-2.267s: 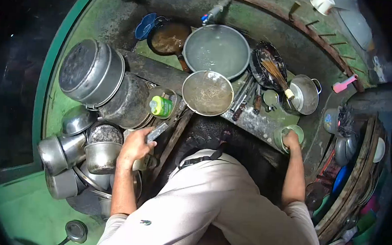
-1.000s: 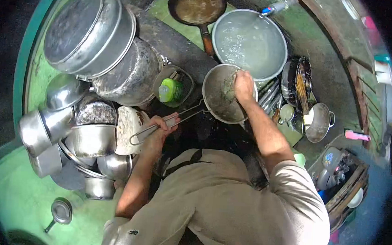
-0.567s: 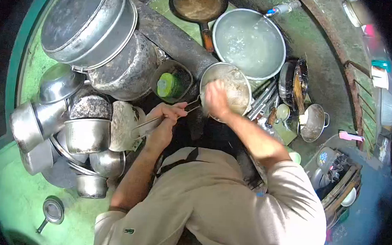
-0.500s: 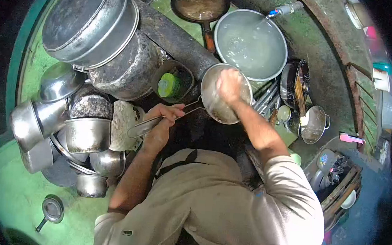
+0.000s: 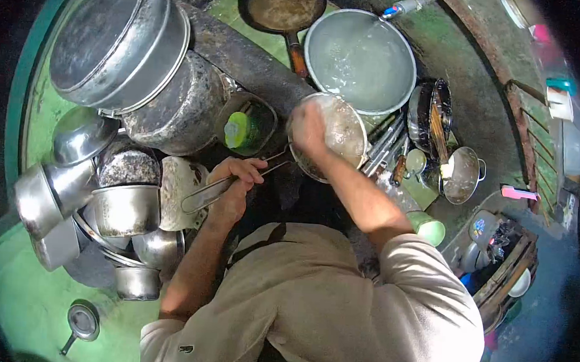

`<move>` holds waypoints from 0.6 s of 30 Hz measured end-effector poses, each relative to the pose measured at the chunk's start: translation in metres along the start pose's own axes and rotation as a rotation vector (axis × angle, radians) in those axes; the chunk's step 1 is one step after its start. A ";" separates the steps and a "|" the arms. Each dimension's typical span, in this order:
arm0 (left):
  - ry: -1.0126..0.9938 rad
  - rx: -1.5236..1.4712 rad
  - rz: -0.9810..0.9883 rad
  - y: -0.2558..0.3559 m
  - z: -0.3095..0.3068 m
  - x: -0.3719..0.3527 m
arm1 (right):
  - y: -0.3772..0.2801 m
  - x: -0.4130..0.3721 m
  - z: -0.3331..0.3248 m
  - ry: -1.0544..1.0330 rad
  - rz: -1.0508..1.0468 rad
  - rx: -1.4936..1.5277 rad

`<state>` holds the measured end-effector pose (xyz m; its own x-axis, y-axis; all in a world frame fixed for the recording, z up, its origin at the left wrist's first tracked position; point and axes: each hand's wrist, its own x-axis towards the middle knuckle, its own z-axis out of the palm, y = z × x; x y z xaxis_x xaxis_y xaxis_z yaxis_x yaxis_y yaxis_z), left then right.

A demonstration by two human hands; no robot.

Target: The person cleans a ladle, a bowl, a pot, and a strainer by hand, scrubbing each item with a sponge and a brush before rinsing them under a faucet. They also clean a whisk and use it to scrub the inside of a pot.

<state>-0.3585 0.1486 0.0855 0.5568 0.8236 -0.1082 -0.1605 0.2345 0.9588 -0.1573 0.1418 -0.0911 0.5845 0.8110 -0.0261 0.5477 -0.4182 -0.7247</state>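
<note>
A round metal pan (image 5: pixel 345 128) with a long looped wire handle is tilted toward me in the middle of the view, its inside dotted with whitish foam. My left hand (image 5: pixel 236 176) is closed around the handle, which sticks out past the fist on the left. Inside the pan, at its left side, my right hand (image 5: pixel 308 126) is smeared by motion; anything under its fingers is hidden. Left of the pan, a dark container (image 5: pixel 264 132) holds a bright green item (image 5: pixel 237 130). A large basin (image 5: pixel 361 66) of cloudy water stands just beyond the pan.
Stacked pots (image 5: pixel 126 209) crowd the left, below a big blackened pot (image 5: pixel 116 44). A frying pan (image 5: pixel 282 6) lies at the back, near a tap (image 5: pixel 407 6) over the basin. On the right are dark pans (image 5: pixel 433 117), a small two-handled pan (image 5: pixel 463 175) and a green cup (image 5: pixel 428 228).
My right hand has swept left across the pan's inside, baring more foam on its right side. My left hand keeps its hold on the handle. The whole view has shifted slightly.
</note>
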 end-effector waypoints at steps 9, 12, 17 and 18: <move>-0.082 0.089 0.131 -0.009 0.002 -0.004 | 0.033 0.010 -0.064 -0.056 0.375 -0.422; -0.099 0.117 0.113 -0.005 -0.003 0.006 | 0.029 -0.034 -0.010 -0.169 0.074 -0.305; -0.189 0.181 0.202 -0.004 -0.003 -0.006 | 0.050 0.014 -0.077 -0.107 0.135 -0.513; -0.190 0.188 0.201 0.000 0.000 -0.004 | 0.043 0.015 -0.078 0.006 0.205 -0.453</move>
<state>-0.3604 0.1452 0.0859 0.6743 0.7282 0.1223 -0.1393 -0.0372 0.9896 -0.0782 0.1039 -0.0687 0.7099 0.6918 -0.1318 0.6256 -0.7054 -0.3332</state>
